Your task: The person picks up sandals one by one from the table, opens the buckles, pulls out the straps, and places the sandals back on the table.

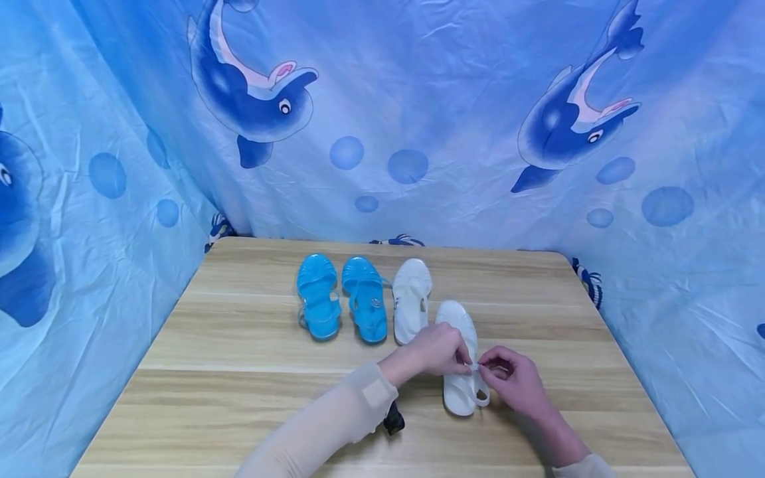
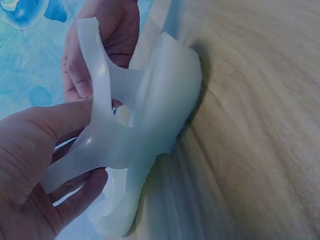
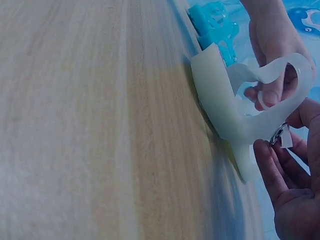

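Observation:
A white jelly sandal (image 1: 459,397) lies on the wooden table with its toe pointing away from me. My left hand (image 1: 439,350) reaches across it from the left, and its fingers pinch a white strap (image 2: 75,159) of the sandal. From the right side, my right hand (image 1: 516,380) holds a small metal buckle (image 3: 279,134) between thumb and fingertips, at the sandal's strap. Both hands' fingertips nearly meet over the sandal. In the left wrist view the heel strap (image 2: 101,82) stands up from the sole. Whether strap and buckle are joined is hidden by fingers.
Another white sandal (image 1: 412,289) lies just left of the worked one. Two blue sandals (image 1: 319,302) stand farther left in the row. A small black object (image 1: 393,421) sits by the left forearm. Blue dolphin-print curtains (image 1: 382,99) enclose the table (image 1: 251,398).

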`<action>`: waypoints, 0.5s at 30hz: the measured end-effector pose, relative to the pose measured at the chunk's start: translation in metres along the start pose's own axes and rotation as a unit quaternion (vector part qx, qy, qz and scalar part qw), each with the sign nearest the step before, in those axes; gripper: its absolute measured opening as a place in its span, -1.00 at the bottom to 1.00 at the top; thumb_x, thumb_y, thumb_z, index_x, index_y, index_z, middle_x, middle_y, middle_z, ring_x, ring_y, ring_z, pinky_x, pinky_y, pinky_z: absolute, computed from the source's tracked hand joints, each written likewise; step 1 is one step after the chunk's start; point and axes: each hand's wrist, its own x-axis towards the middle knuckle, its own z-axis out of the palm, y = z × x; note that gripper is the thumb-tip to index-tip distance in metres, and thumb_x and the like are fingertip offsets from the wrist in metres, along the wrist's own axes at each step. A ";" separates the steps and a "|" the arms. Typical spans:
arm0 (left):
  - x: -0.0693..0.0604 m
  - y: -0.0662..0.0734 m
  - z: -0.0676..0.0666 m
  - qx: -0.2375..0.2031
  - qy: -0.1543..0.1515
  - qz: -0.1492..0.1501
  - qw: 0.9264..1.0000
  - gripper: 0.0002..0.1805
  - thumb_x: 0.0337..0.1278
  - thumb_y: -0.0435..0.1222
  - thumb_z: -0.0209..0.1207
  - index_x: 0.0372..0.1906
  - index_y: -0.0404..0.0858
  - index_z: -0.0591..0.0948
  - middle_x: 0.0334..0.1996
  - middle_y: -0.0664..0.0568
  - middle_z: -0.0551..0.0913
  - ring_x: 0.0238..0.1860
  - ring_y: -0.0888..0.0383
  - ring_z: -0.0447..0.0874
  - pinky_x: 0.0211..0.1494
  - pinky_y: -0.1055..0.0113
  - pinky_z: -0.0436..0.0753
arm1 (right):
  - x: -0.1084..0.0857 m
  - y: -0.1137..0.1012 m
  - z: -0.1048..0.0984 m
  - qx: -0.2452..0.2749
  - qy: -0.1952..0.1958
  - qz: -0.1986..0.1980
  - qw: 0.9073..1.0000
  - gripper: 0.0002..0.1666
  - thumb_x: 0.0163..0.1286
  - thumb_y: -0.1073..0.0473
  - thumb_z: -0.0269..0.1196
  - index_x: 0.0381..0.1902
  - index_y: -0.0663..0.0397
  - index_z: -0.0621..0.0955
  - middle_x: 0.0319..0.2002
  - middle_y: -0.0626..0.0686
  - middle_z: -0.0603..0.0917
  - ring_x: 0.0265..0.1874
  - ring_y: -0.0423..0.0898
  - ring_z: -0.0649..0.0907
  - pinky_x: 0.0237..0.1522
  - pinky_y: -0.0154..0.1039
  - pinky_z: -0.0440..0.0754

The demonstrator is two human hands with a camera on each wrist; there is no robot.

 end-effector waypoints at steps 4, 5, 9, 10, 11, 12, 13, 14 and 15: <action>-0.002 -0.001 -0.001 -0.028 -0.013 -0.013 0.999 -0.87 0.18 -0.05 0.54 -0.23 0.05 0.90 -0.35 0.32 0.87 -0.43 0.56 0.64 -0.32 0.69 0.52 | 0.000 -0.001 0.000 -0.002 -0.005 0.015 1.000 -0.83 0.29 0.55 0.37 -0.20 0.31 0.70 -0.25 0.20 0.76 -0.27 -0.31 0.76 -0.20 -0.39 0.80; -0.003 -0.001 -0.002 -0.035 -0.014 -0.015 0.999 -0.87 0.17 -0.06 0.54 -0.24 0.04 0.89 -0.35 0.31 0.87 -0.43 0.56 0.64 -0.31 0.69 0.52 | 0.000 -0.001 -0.001 0.000 -0.006 0.018 1.000 -0.83 0.30 0.55 0.37 -0.19 0.31 0.70 -0.24 0.22 0.76 -0.27 -0.31 0.76 -0.20 -0.39 0.80; -0.005 -0.004 -0.002 -0.058 -0.021 -0.022 0.998 -0.88 0.14 -0.09 0.56 -0.25 0.02 0.90 -0.37 0.30 0.87 -0.43 0.56 0.64 -0.29 0.68 0.54 | -0.001 0.000 -0.001 0.000 -0.013 0.023 1.000 -0.84 0.30 0.55 0.36 -0.19 0.33 0.70 -0.23 0.30 0.74 -0.25 -0.32 0.75 -0.20 -0.38 0.81; -0.005 -0.005 -0.002 -0.059 -0.023 -0.021 0.998 -0.88 0.15 -0.10 0.56 -0.25 0.01 0.90 -0.37 0.30 0.87 -0.43 0.56 0.63 -0.29 0.68 0.54 | -0.001 0.000 -0.001 -0.002 -0.012 0.024 1.000 -0.84 0.30 0.55 0.36 -0.19 0.32 0.70 -0.23 0.30 0.75 -0.25 -0.32 0.75 -0.21 -0.38 0.81; -0.004 -0.006 -0.001 -0.063 -0.024 -0.022 0.997 -0.88 0.15 -0.10 0.56 -0.25 0.01 0.90 -0.37 0.30 0.87 -0.43 0.56 0.63 -0.28 0.68 0.54 | -0.001 0.001 -0.002 -0.006 -0.011 0.025 1.000 -0.84 0.30 0.55 0.37 -0.20 0.31 0.70 -0.24 0.29 0.75 -0.26 -0.33 0.75 -0.22 -0.38 0.80; -0.004 -0.006 -0.001 -0.065 -0.024 -0.021 0.997 -0.88 0.15 -0.10 0.56 -0.25 0.00 0.90 -0.38 0.30 0.86 -0.43 0.56 0.63 -0.28 0.68 0.53 | -0.001 0.001 -0.002 -0.008 -0.010 0.024 1.000 -0.83 0.30 0.55 0.37 -0.20 0.29 0.71 -0.24 0.28 0.75 -0.26 -0.33 0.75 -0.23 -0.38 0.81; -0.004 -0.007 0.000 -0.064 -0.023 -0.020 0.997 -0.88 0.17 -0.10 0.55 -0.25 0.00 0.89 -0.39 0.31 0.85 -0.43 0.56 0.61 -0.28 0.68 0.53 | -0.001 0.001 -0.002 -0.010 -0.010 0.023 1.000 -0.83 0.30 0.54 0.38 -0.20 0.28 0.71 -0.24 0.27 0.76 -0.26 -0.32 0.76 -0.23 -0.37 0.81; -0.003 -0.007 0.000 -0.060 -0.022 -0.017 0.998 -0.88 0.19 -0.09 0.54 -0.24 0.00 0.89 -0.41 0.32 0.84 -0.43 0.55 0.60 -0.29 0.67 0.52 | -0.001 0.001 -0.003 -0.011 -0.011 0.022 1.000 -0.82 0.30 0.54 0.39 -0.19 0.26 0.72 -0.24 0.26 0.77 -0.26 -0.32 0.76 -0.23 -0.36 0.81; -0.003 -0.007 0.000 -0.057 -0.022 -0.015 0.998 -0.88 0.21 -0.08 0.52 -0.22 0.01 0.89 -0.42 0.33 0.83 -0.44 0.55 0.58 -0.31 0.66 0.51 | 0.000 0.001 -0.003 -0.011 -0.013 0.020 1.000 -0.82 0.30 0.53 0.39 -0.19 0.24 0.72 -0.23 0.25 0.77 -0.26 -0.32 0.76 -0.23 -0.36 0.81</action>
